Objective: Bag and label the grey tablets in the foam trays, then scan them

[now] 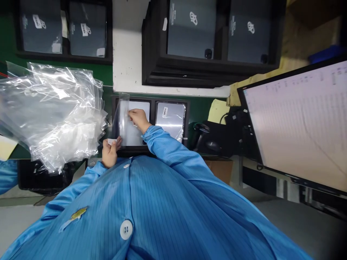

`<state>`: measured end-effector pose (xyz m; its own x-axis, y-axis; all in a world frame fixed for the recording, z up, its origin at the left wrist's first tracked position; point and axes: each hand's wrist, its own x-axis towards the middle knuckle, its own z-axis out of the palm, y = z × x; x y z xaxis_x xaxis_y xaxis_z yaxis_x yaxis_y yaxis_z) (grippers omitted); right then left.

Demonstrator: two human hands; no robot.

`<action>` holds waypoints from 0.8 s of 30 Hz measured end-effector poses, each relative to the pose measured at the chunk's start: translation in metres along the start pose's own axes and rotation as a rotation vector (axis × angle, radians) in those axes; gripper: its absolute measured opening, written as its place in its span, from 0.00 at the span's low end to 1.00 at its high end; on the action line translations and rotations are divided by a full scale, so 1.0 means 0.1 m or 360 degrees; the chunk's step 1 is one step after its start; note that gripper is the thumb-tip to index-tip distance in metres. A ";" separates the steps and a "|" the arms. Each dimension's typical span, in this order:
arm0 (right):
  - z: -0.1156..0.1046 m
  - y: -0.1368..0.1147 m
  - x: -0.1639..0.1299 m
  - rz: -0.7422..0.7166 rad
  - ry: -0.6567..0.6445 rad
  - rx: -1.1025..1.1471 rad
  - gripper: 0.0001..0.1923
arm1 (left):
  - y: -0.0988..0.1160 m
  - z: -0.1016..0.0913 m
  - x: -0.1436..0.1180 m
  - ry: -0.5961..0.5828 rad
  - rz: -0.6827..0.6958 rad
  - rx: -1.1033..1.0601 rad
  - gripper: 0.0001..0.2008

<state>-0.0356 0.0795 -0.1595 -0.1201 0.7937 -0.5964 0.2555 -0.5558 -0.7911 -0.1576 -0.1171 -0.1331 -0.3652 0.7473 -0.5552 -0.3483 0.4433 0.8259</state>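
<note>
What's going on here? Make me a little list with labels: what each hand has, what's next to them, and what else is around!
left hand: pinches a small white strip at the lower corner of a clear plastic bag
right hand: grips the bag's upper edge, over a grey flat device in a black tray
beside it: second grey device in the same tray
to the left: pile of clear bags
to the right: lit monitor
above: stacked trays of dark devices
clothing: blue striped coat
</note>
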 end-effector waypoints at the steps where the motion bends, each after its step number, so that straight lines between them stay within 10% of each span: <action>1: 0.00 0.00 0.01 0.0020 0.0003 0.0039 0.13 | 0.03 0.01 0.00 0.0010 -0.0022 -0.0013 0.28; 11: -0.02 -0.02 -0.02 -0.0007 -0.0034 0.0145 0.13 | 0.14 0.05 0.09 0.0258 -0.0372 0.0053 0.16; 24: 0.06 -0.07 0.02 0.0113 0.0086 0.0043 0.11 | 0.11 0.03 0.03 0.0233 -0.0101 0.0169 0.15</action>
<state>-0.0437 0.0839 -0.1560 -0.0502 0.7637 -0.6437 0.2352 -0.6173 -0.7507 -0.1600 -0.1084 -0.1255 -0.4696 0.6396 -0.6086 -0.2842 0.5431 0.7901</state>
